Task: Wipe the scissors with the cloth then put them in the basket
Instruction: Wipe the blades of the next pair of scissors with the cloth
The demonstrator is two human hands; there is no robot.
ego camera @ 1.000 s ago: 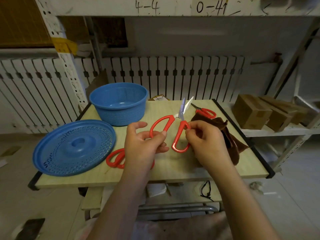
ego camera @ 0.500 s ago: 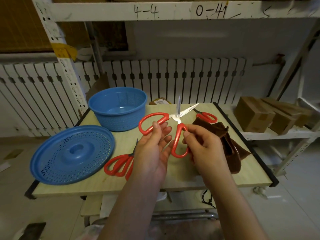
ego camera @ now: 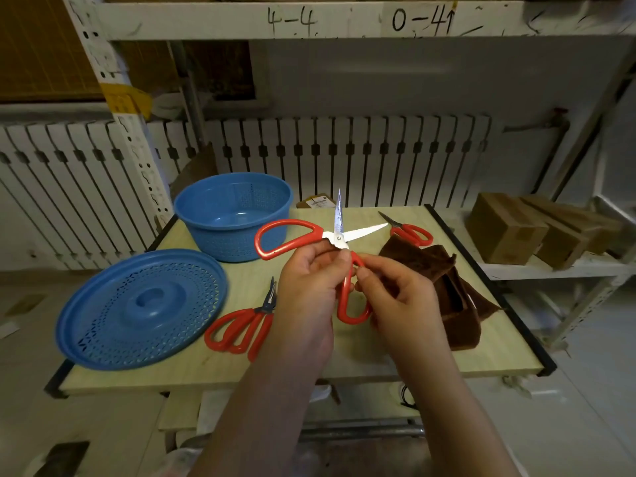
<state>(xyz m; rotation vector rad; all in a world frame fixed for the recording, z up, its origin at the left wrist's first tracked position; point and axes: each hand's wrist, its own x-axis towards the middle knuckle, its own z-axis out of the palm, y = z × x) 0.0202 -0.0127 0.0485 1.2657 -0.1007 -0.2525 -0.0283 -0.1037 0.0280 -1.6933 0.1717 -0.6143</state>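
I hold a pair of red-handled scissors (ego camera: 292, 235) above the table with the blades spread wide apart. My left hand (ego camera: 309, 287) grips one handle near the pivot. My right hand (ego camera: 395, 297) pinches the other handle, which points down. The brown cloth (ego camera: 444, 284) lies crumpled on the table to the right, under and behind my right hand. The blue basket (ego camera: 234, 215) stands open at the back left of the table.
A blue perforated lid (ego camera: 141, 304) lies at the front left. A second pair of red scissors (ego camera: 241, 328) lies beside it, a third (ego camera: 409, 230) at the back right. Cardboard boxes (ego camera: 509, 228) sit on a shelf to the right.
The scissors have been lifted higher and their blades opened wide. My left hand shifted from the handle loop up toward the pivot.
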